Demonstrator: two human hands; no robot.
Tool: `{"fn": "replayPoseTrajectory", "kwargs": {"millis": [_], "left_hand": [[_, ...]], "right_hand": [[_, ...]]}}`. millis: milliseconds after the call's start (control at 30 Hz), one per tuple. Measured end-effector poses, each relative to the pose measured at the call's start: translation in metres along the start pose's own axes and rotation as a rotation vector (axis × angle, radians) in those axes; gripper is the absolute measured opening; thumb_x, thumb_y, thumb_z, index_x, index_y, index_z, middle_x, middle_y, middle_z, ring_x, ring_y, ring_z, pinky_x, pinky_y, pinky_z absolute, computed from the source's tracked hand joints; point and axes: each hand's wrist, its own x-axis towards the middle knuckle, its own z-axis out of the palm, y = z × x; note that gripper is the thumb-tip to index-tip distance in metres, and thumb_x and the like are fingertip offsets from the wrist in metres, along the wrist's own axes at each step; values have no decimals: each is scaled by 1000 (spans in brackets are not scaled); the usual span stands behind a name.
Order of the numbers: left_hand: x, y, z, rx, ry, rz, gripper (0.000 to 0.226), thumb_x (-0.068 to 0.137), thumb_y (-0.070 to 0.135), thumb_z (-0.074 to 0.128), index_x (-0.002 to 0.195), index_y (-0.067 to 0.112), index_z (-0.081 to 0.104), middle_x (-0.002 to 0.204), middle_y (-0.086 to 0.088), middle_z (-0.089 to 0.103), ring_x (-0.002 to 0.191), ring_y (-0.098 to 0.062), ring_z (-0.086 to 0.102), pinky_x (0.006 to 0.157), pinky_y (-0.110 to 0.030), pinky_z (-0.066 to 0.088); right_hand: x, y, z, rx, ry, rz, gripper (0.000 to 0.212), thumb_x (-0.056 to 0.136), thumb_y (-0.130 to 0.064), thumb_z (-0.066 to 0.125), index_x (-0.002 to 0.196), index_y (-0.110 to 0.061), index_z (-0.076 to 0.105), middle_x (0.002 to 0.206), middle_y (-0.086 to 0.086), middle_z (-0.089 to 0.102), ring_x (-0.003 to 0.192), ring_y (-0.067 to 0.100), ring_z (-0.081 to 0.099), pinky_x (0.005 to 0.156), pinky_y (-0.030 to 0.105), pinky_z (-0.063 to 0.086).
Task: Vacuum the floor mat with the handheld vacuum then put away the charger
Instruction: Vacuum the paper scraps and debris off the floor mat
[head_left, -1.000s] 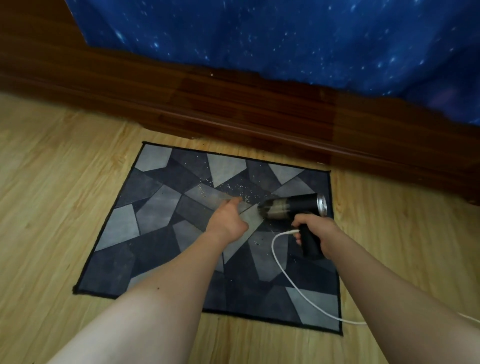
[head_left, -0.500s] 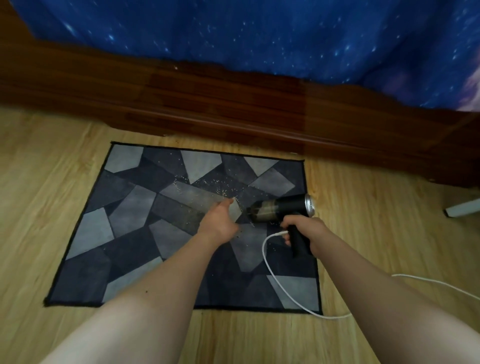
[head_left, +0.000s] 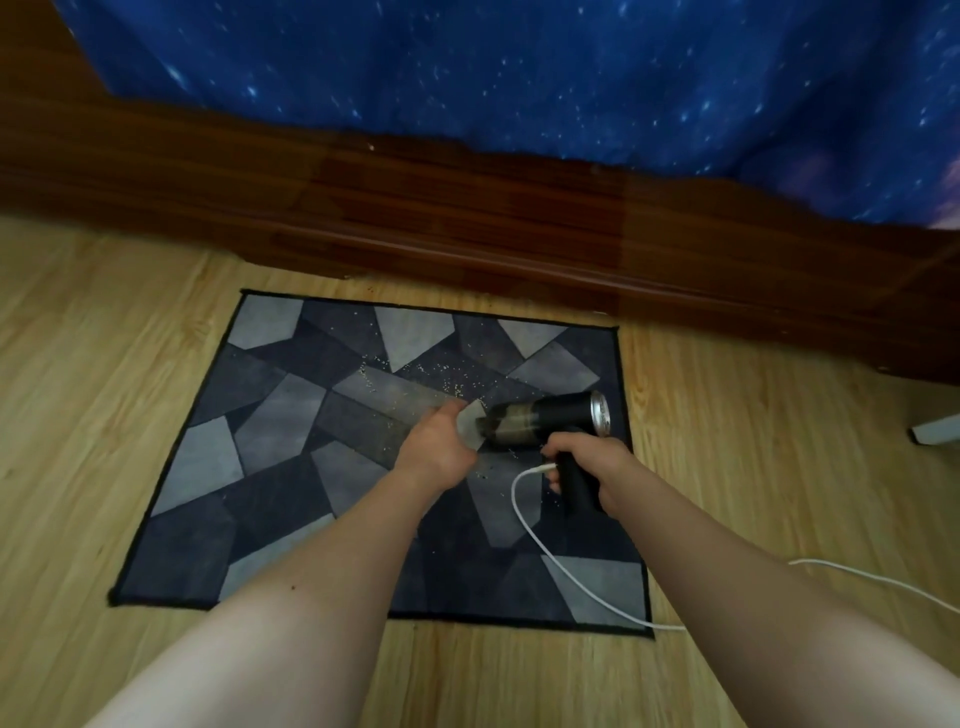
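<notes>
Head camera shows me my right hand (head_left: 587, 462) gripping the handheld vacuum (head_left: 550, 421) near the floor mat's (head_left: 260, 467) right edge, my left hand (head_left: 439, 449) curled round its clear nozzle (head_left: 470, 428), the white charger cable (head_left: 524, 519) trailing off the near right corner.

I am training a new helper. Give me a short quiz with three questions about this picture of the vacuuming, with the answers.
1. True or false: the white cable runs to the handheld vacuum held by the right hand.
2. The left hand holds: A) the cable, B) the nozzle, C) nothing.
3. Fill in: the crumbs lie on the ____.
Key: 1 true; 2 B; 3 floor mat.
</notes>
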Motion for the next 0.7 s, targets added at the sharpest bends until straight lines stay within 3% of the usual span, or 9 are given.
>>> {"fn": "replayPoseTrajectory", "kwargs": {"millis": [300, 700], "left_hand": [[3, 5, 16, 42, -46, -1, 74, 83, 9, 62, 148, 20, 28, 147, -10, 36, 130, -28, 43, 105, -32, 39], [3, 19, 53, 30, -120, 28, 69, 84, 7, 59, 146, 19, 32, 145, -8, 39, 130, -27, 43, 107, -34, 39]], "right_hand": [[-3, 4, -38, 38, 50, 48, 12, 77, -1, 68, 86, 4, 63, 58, 16, 60, 42, 21, 55, 39, 23, 49], [-9, 28, -81, 78, 131, 98, 21, 73, -3, 70, 93, 2, 64, 58, 16, 61, 41, 21, 56, 42, 25, 49]]}}
